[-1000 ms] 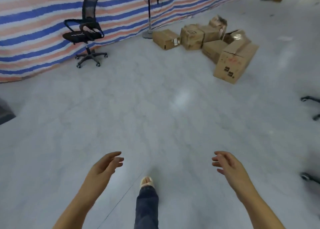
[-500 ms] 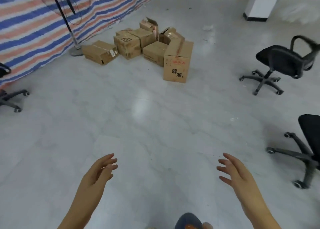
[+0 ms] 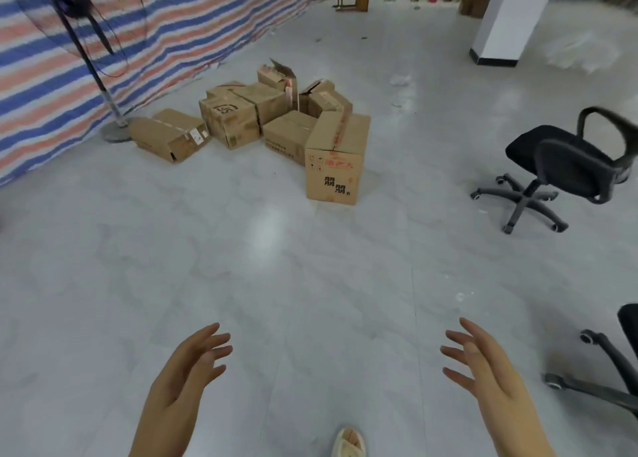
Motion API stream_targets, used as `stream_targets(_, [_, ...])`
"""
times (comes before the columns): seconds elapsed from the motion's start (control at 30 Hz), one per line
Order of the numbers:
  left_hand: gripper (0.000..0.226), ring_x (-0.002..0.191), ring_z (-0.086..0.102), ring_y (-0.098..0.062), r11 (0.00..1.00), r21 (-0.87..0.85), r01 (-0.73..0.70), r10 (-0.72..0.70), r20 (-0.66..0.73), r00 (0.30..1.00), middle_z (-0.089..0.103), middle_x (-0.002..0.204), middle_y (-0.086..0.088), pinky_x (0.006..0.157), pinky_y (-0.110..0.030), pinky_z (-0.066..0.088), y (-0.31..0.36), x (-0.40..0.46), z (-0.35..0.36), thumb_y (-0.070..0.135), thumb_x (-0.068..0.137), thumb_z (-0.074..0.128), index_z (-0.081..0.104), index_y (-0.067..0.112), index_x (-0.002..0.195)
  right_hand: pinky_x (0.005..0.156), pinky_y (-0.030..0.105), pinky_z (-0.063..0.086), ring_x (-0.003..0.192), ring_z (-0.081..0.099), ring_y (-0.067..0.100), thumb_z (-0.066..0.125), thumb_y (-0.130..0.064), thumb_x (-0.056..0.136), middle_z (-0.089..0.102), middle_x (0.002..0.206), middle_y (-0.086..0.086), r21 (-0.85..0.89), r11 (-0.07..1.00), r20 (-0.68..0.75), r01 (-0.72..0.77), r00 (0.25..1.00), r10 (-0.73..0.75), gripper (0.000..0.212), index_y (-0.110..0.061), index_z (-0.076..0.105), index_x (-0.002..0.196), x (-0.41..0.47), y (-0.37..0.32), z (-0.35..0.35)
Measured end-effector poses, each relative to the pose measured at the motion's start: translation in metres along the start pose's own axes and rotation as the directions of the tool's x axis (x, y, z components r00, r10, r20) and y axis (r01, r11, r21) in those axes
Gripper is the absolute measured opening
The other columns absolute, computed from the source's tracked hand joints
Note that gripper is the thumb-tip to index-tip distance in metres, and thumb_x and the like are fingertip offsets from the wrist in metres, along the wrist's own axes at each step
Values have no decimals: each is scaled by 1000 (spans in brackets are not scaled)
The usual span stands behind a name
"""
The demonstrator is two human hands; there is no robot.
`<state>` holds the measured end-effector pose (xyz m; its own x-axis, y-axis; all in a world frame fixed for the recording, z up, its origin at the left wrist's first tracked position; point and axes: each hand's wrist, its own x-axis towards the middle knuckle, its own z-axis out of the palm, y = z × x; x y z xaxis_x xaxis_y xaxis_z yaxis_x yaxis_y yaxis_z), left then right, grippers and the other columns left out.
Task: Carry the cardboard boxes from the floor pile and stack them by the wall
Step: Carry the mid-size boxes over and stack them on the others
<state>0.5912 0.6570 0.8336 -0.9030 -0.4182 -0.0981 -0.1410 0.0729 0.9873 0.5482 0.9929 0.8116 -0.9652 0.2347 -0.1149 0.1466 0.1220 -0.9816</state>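
floor: pale, glossy tiled floor (image 3: 269,266) with a light glare patch; a striped tarp (image 3: 165,35) hangs as the wall on the far left side.
landmark: a standing fan (image 3: 93,59), its base at the foot of the tarp.
pile: cardboard boxes (image 3: 262,121) lie in a loose heap just right of the fan base, some tilted, one at the back with open flaps.
nearest box: a tall box (image 3: 336,159) stands upright at the end of the pile farthest from the fan, its top seam taped.
hands: left hand (image 3: 183,380) and right hand (image 3: 483,370) are both held out with fingers spread and relaxed, holding nothing, well apart from the pile.
chairs: a black office chair (image 3: 566,166) stands farther right of the fan than the pile.
handling: the boxes look stiff but dented; weight cannot be told. likely best taken with a palm on each opposite side low down, or under the bottom edges, since tape and flaps may give.
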Motion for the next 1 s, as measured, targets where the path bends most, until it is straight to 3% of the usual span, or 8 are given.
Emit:
stream_targets(0.1, [33, 99, 67, -11, 1000, -8, -26, 27, 2, 1000, 70, 109, 3, 81, -27, 56, 14, 53, 43, 3, 97, 41, 62, 20, 116, 76, 24, 58, 99, 66, 9, 49, -38, 93, 67, 108, -11, -16, 1000, 46, 24, 999, -23, 21, -40, 56, 113, 68, -22, 2])
stream_targets(0.2, [33, 99, 67, -11, 999, -37, -31, 31, 1, 1000, 69, 110, 3, 82, -29, 56, 26, 99, 73, 3, 96, 41, 61, 18, 117, 76, 27, 58, 100, 66, 7, 57, -81, 62, 66, 108, -15, -30, 999, 72, 42, 997, -39, 65, -42, 55, 115, 128, -37, 9])
stream_targets(0.3, [34, 99, 67, -13, 999, -33, -16, 15, -20, 1000, 70, 109, 2, 81, -31, 56, 26, 147, 92, 0, 96, 41, 62, 16, 117, 74, 23, 58, 101, 66, 10, 57, -74, 66, 67, 107, -12, -13, 1000, 91, 14, 996, -13, 57, -41, 55, 114, 182, -45, 23])
stream_targets(0.43, [35, 98, 68, -14, 1000, -16, -5, 4, -33, 999, 71, 105, 2, 81, -32, 56, 18, 223, 108, -2, 96, 40, 63, 18, 113, 72, 22, 58, 97, 66, 5, 55, -94, 41, 66, 106, -19, -34, 999, 81, 2, 997, 0, 93, -39, 56, 116, 254, -43, 50])
stream_targets(0.67, [28, 101, 66, -11, 999, -17, -48, 49, 34, 998, 69, 110, 4, 84, -29, 55, 50, 401, 138, 7, 97, 49, 62, 23, 116, 76, 25, 58, 105, 64, 17, 50, -41, 94, 65, 112, -6, 67, 998, -50, -2, 999, 6, 25, -34, 56, 117, 392, -67, 120])
stream_targets(0.73, [28, 102, 66, -11, 997, -7, -73, 74, 70, 995, 69, 111, 4, 85, -29, 54, 67, 451, 149, 20, 89, 58, 62, 24, 116, 76, 23, 57, 104, 65, 12, 51, -52, 91, 65, 112, -8, 51, 999, -66, 11, 998, -8, 31, -37, 55, 118, 430, -79, 139])
stream_targets(0.83, [39, 104, 65, -9, 998, 21, -59, 56, 124, 991, 68, 112, 6, 87, -28, 53, 83, 517, 166, 34, 81, 47, 62, 27, 117, 81, 28, 58, 106, 63, 11, 41, -30, 101, 62, 117, -10, 18, 1000, -77, -1, 997, 3, 26, -34, 52, 123, 483, -92, 163])
stream_targets(1.0, [26, 103, 66, -12, 999, 37, -7, 0, 188, 982, 69, 110, 4, 89, -27, 52, 82, 599, 204, 14, 96, 53, 62, 26, 117, 84, 22, 54, 108, 62, 17, 44, -38, 97, 61, 118, -5, -6, 995, -76, -97, 992, 96, 28, -32, 51, 123, 558, -99, 187])
